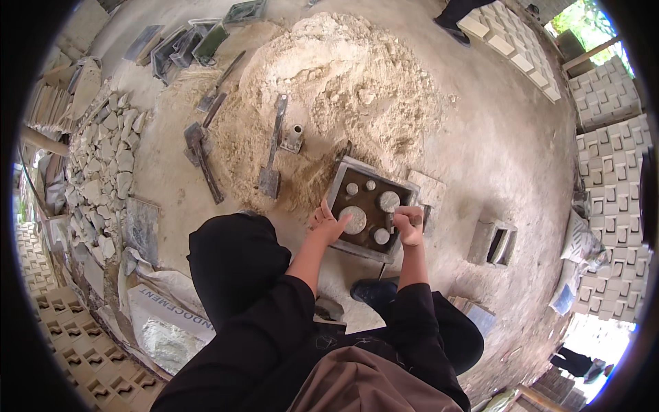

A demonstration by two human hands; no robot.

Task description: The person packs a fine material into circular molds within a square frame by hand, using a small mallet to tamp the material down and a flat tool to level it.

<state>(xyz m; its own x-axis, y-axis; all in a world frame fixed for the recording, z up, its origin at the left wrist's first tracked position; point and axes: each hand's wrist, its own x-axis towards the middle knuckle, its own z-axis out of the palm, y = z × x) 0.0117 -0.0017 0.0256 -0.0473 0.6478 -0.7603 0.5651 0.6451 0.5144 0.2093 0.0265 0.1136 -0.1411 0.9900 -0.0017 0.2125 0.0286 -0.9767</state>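
A square metal-edged mould [336, 193] sits on the floor in front of me, with a dark brown surface inside. Pale round discs of different sizes stand in it, the largest disc [353, 220] near its left wall. My left hand [325, 224] grips that wall, fingers outside and thumb reaching inward by the large disc. Over the right side of the mould, my right hand [410, 225] is a fist around a short-handled tool [392, 223]; most of it is hidden by the fingers.
Beyond the mould rises a heap of pale powder [343, 75]. A trowel-like tool [270, 180], a hammer [199, 154] and a small metal piece with a tube [294, 137] lie left of it. A hollow block [489, 242] stands right; broken stones [103, 165] lie far left.
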